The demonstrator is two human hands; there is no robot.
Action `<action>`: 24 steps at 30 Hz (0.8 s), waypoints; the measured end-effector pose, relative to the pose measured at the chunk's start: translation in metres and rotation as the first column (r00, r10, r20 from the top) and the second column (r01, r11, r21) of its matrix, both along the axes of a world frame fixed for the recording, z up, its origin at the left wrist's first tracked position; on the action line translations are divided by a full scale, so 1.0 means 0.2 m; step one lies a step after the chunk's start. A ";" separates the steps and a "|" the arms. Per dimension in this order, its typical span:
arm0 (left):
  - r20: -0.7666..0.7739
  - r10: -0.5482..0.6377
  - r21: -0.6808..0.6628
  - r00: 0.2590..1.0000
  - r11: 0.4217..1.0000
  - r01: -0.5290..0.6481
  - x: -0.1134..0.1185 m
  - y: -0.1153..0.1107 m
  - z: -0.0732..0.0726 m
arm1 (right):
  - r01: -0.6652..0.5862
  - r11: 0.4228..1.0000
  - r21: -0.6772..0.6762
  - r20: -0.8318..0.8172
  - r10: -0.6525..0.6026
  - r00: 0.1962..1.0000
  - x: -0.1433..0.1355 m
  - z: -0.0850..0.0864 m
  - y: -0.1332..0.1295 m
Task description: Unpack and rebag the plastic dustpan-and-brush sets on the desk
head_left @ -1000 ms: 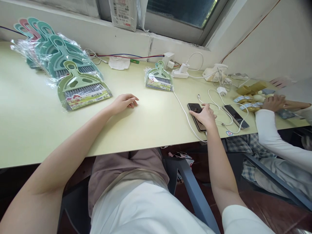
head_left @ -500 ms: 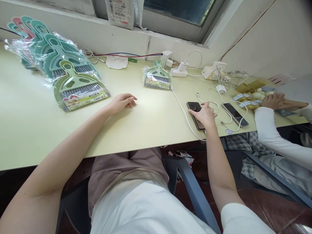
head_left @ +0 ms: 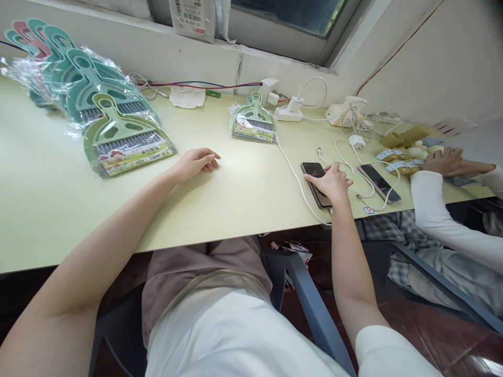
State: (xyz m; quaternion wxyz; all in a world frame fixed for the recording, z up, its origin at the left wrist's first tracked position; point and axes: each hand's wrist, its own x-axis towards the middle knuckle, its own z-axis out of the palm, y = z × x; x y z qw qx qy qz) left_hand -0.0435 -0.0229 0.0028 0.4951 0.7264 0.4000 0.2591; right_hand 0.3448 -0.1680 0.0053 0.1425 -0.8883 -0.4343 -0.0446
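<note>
My left hand rests on the table, its fingers loosely extended and holding nothing. To its left lies a light green dustpan-and-brush set in clear wrapping. My right hand is over a dark smartphone lying flat. Its thumb is on the screen near the left edge, and its fingers bend past the right edge; they partly cover the phone. A white cable runs along the table to the phone's lower end. Farther back sits a smaller wrapped dustpan set.
More wrapped dustpan sets pile up at the back left. A power strip and tangled cables line the wall. Another phone lies to the right. A co-worker's hands are by yellowish packaged items. A chair armrest is below.
The view has shifted slightly, so the dustpan sets appear a little higher and farther left. Both my hands stay in practically the same places.
</note>
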 end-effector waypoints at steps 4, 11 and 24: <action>0.006 -0.004 0.003 1.000 1.000 0.004 0.00 0.00 0.00 | -0.001 1.000 0.008 -0.001 0.001 1.000 -0.01 -0.01 -0.01; 0.025 -0.001 -0.001 1.000 1.000 0.001 -0.01 0.00 -0.01 | -0.181 0.972 0.149 -0.057 0.191 0.980 0.10 0.03 -0.09; 0.034 0.011 0.057 0.999 0.998 -0.013 -0.03 0.04 -0.05 | -0.464 0.878 0.114 0.078 0.458 0.886 0.06 0.07 -0.24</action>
